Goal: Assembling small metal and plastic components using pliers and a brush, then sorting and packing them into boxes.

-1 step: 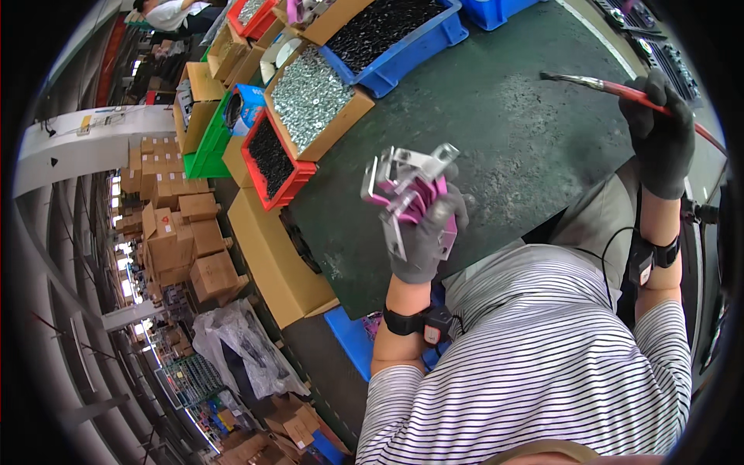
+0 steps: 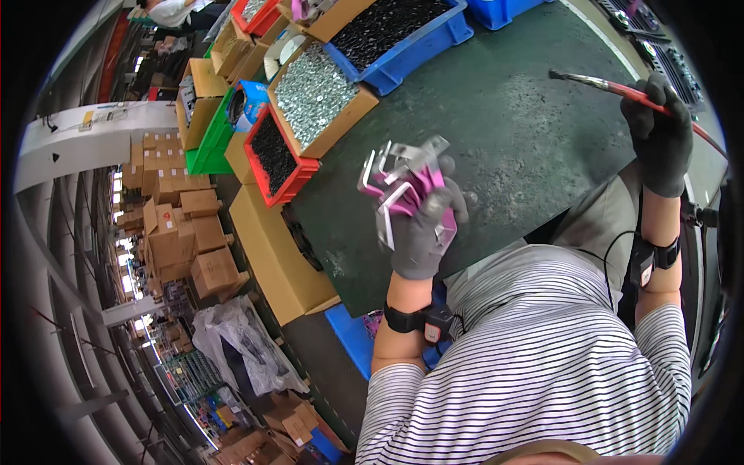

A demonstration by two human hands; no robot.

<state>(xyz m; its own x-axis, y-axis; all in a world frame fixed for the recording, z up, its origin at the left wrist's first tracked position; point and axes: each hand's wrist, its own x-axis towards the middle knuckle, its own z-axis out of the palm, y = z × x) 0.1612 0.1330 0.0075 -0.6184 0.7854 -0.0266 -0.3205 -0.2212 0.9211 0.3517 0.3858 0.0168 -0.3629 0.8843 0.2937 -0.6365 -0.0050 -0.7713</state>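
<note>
Viewpoint: looking down from the person's head at a dark green work table, with a striped shirt filling the near edge.
Left hand: the left hand, in a grey glove, is raised over the near left part of the table, fingers clenched around a bundle of metal brackets.
Metal brackets: the metal brackets are silver, bent pieces with pink parts among them, fanning out above the glove, lifted off the table.
Right hand: the right hand, in a dark glove, sits at the far right, fingers wrapped around a thin red tool.
Red tool: the red tool is a slim rod running leftwards from the fist, its dark tip over the table's far right.
Wrists: a black band on each wrist.
Bins: on the far left, a cardboard box of silvery small parts, a red bin of dark parts, a blue bin of dark parts.
Surroundings: stacked cardboard boxes on the floor at the left.
</note>
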